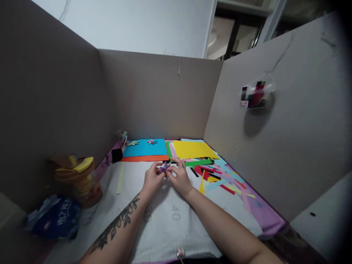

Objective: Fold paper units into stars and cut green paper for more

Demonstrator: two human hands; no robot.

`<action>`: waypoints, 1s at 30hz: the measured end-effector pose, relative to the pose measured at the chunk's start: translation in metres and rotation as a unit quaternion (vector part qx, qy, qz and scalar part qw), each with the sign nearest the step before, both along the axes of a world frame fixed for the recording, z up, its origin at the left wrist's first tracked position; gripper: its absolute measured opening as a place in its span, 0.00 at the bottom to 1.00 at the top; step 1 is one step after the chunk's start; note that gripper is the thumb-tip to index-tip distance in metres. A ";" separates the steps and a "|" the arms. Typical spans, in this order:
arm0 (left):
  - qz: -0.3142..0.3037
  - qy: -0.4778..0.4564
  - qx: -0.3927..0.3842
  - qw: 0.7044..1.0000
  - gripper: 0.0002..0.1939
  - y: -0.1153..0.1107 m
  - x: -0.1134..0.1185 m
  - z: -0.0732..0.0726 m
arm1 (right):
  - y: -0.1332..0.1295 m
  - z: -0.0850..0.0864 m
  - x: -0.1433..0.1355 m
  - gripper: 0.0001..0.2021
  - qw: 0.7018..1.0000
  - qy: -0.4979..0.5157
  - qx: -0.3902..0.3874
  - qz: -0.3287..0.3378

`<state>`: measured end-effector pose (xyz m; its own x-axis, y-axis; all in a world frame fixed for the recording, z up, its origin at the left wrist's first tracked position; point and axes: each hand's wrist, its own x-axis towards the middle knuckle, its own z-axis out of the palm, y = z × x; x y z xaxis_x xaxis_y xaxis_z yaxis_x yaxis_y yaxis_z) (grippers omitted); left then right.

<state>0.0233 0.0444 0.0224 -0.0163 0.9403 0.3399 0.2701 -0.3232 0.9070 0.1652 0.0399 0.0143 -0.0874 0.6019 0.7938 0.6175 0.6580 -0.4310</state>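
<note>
A small purple folded paper star (164, 167) is held between both hands above the white table cover. My left hand (153, 176) pinches its left side, with the fingers closed on the paper. From the right, my right hand (179, 176) grips it too, thumb and fingertips pressed together at its edge. A pale green strip end shows at the right hand's fingers. Parts of the star are hidden by the fingertips. Beyond the hands, two finished-looking paper stars, one yellowish (133, 143) and one multicoloured (152, 142), lie on a blue sheet (145, 149).
Loose coloured paper strips (213, 177) are scattered to the right, below a yellow sheet (194, 149). One pale green strip (120, 178) lies left. A brown lidded container (86, 183) and a blue packet (55, 218) stand at the left. Grey partitions (159, 95) enclose the table.
</note>
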 end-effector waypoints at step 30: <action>-0.116 -0.079 -0.088 0.986 0.17 0.003 0.005 -0.004 | 0.008 -0.003 0.003 0.16 0.933 0.234 -0.234 0.138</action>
